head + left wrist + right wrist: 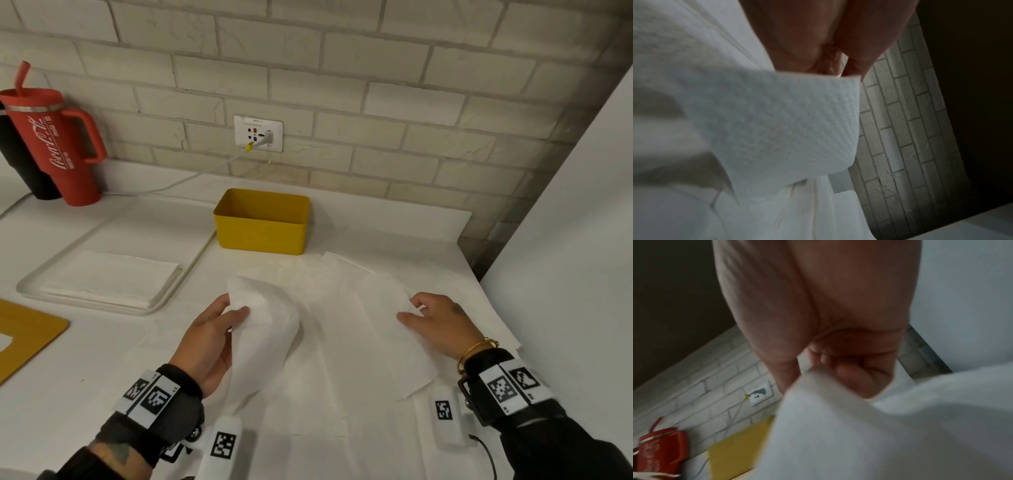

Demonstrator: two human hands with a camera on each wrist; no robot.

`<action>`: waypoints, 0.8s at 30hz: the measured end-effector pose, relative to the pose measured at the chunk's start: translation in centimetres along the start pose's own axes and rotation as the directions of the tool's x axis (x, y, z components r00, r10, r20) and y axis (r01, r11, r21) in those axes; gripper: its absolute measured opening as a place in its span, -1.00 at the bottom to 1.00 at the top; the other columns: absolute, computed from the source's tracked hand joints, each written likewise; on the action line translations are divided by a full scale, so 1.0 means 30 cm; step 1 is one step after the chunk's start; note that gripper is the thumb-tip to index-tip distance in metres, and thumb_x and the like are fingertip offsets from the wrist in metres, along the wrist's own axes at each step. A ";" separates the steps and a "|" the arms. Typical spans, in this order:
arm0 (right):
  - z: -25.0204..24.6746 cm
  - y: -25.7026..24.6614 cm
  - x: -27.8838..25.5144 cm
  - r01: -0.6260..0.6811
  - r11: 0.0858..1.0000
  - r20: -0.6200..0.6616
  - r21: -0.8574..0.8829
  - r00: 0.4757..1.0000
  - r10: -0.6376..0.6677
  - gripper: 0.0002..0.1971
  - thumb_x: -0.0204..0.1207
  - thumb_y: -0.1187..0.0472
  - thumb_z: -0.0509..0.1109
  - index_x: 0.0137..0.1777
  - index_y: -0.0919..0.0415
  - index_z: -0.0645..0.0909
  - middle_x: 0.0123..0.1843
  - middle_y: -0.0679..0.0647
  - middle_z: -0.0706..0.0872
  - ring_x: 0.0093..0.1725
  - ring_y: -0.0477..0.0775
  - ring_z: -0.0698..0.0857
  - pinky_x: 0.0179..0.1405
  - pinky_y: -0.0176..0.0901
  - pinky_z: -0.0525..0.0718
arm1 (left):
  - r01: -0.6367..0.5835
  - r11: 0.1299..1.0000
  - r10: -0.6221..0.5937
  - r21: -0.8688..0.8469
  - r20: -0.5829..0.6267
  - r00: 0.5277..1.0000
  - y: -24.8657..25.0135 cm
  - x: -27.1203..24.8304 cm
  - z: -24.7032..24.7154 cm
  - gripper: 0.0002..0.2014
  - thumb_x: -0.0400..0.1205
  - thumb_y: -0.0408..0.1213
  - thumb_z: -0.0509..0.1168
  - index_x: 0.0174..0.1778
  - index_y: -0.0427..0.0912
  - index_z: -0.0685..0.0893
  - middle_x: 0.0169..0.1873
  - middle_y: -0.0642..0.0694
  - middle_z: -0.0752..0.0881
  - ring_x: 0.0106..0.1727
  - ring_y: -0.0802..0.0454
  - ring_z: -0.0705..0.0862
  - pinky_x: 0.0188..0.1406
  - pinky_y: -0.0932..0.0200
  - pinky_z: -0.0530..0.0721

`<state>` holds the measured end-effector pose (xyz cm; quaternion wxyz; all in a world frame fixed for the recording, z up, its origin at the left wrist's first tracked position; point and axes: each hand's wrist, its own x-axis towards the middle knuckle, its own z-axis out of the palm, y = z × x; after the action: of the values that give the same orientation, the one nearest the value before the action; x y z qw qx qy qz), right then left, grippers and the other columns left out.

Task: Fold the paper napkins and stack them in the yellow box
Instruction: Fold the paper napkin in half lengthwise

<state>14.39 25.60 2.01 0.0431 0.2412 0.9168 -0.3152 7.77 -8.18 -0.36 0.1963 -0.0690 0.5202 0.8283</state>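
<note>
A big, thin white paper napkin (342, 329) lies spread out on the white counter (102, 370), right in front of the person, with more white sheets under and around it. The left hand (209, 342) pinches the napkin's left edge between thumb and fingers and has lifted it, so that side curls up and over toward the middle. The left wrist view shows the bumpy paper hanging from the fingers (857, 53). The right hand (442, 325) is on the napkin's right side, and the right wrist view shows its curled fingers (855, 378) gripping that edge too. So the napkin sits between both hands, stretched from left to right, with its far edge pointing at the yellow plastic box (262, 222). The box stands open, farther back by the brick wall (376, 85), well apart from the hands. No napkin can be seen in it. I think the fold is only starting. The left edge needs to go across to the right edge, so the left hand has the trip to make while the right hand keeps its side steady. A pile of folded white napkins (109, 279) rests in a pale tray (171, 301) on the left, and a red cup with a straw (58, 137) stands behind it.
</note>
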 end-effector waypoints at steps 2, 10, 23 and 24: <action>-0.017 -0.034 -0.020 0.037 0.991 0.014 -0.130 0.999 -0.036 -0.60 0.62 -0.08 0.44 0.36 0.06 0.53 0.19 -0.03 0.57 0.34 0.12 0.59 0.27 -0.09 0.53 | -0.006 1.000 0.006 -0.003 0.002 1.000 0.001 -0.006 0.001 -0.77 0.75 -0.48 0.24 0.07 -0.07 0.73 -0.05 -0.19 0.88 -0.19 -0.03 0.87 -0.35 0.17 0.82; 0.027 -0.172 -0.111 0.268 0.961 0.296 -0.064 0.925 -0.238 -0.64 0.48 -0.30 0.48 0.13 -0.12 0.76 0.00 -0.13 0.78 -0.07 -0.17 0.76 0.04 -0.25 0.66 | 0.000 1.000 -0.001 0.008 0.038 0.999 0.001 -0.008 -0.001 -0.69 0.76 -0.44 0.22 0.37 -0.16 0.71 0.18 -0.27 0.83 0.10 -0.19 0.83 -0.12 0.08 0.86; 0.177 -0.099 -0.018 -0.033 0.929 -0.003 0.368 0.999 0.036 -0.83 0.50 0.15 0.61 0.01 0.15 0.73 0.03 0.07 0.79 0.08 0.11 0.74 0.01 -0.16 0.61 | -0.026 1.000 0.026 0.005 0.115 0.993 0.026 -0.020 0.030 -0.61 0.78 -0.45 0.15 0.49 -0.10 0.63 0.26 -0.15 0.81 0.22 -0.12 0.82 0.00 0.09 0.84; 0.166 -0.118 -0.029 0.022 0.913 -0.059 0.408 0.998 0.002 -0.87 0.51 0.17 0.60 -0.02 0.14 0.74 -0.05 0.03 0.78 0.05 0.09 0.73 -0.04 -0.19 0.58 | -0.036 0.999 0.032 0.036 0.102 0.994 0.025 -0.020 0.035 -0.61 0.79 -0.44 0.16 0.51 -0.11 0.61 0.26 -0.15 0.81 0.22 -0.12 0.82 -0.01 0.09 0.83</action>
<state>13.15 19.83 0.22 -0.0366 0.2492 0.8330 -0.4926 8.11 -7.69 0.92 0.2096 -0.0142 0.5260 0.8241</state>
